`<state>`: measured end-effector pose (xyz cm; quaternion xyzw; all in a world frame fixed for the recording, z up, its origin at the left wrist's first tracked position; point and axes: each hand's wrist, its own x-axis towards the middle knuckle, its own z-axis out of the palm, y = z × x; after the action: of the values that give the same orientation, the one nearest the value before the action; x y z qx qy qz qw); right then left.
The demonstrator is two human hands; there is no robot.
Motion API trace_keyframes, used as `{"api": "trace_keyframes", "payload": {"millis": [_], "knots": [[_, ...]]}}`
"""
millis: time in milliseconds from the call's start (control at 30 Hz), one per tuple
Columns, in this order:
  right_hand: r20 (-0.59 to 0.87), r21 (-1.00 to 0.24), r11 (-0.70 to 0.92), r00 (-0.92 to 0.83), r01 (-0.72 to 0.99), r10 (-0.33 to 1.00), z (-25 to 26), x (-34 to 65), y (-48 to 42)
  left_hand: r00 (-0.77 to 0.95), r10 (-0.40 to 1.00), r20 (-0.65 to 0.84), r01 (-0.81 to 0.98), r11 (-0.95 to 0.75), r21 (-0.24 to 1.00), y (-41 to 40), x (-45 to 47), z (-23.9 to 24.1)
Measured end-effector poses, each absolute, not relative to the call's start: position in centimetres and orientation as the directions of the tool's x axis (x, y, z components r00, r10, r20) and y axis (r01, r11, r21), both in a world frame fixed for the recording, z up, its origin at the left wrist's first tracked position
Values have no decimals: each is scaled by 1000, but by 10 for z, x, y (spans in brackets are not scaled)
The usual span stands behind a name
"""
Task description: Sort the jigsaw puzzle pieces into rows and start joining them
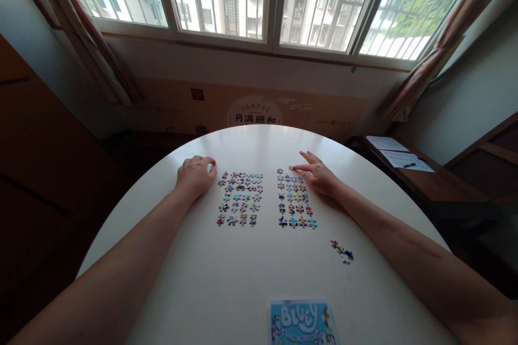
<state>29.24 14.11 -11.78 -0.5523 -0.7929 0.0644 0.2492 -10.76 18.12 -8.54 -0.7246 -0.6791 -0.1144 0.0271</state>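
Observation:
My left hand [196, 175] rests on the white table with its fingers loosely curled, just left of a block of jigsaw pieces [243, 195]; no piece shows in it. A second block of jigsaw pieces [293, 208] lies in rows to the right, with a bare strip between the blocks. At its upper edge my right hand [318, 173] reaches in with fingers spread. One of its fingertips touches or hovers just over a small jigsaw piece [291, 167] in the top row. Part of that block's right side is hidden by the hand.
A small cluster of pieces [342, 252] lies beside my right forearm. Near the front edge sits a blue Bluey picture card or box [301, 323]. The round table [194, 291] stands by a barred window. Papers [404, 159] and a pen lie on a brown side table.

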Motion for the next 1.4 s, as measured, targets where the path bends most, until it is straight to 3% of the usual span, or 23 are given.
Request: {"api": "trace_keyframes", "payload": {"millis": [267,933,1267,1367,1400], "knots": [[272,-483,400,-301,779,914,-118,286,139,51,976,210,989,-79,127,179,-107,-85],[301,-468,462,-356,753,885,-117,285,135,53,979,195,988,-79,130,180,-108,-85],[395,-549,425,-225,720,891,-102,286,126,57,978,199,991,-80,110,180,-107,-85],[308,-569,406,-273,715,912,-73,297,119,55,981,187,990,-78,118,181,-107,-83],[216,-588,391,-328,708,920,-60,301,115,52,982,181,990,-74,118,181,-107,-83]]}}
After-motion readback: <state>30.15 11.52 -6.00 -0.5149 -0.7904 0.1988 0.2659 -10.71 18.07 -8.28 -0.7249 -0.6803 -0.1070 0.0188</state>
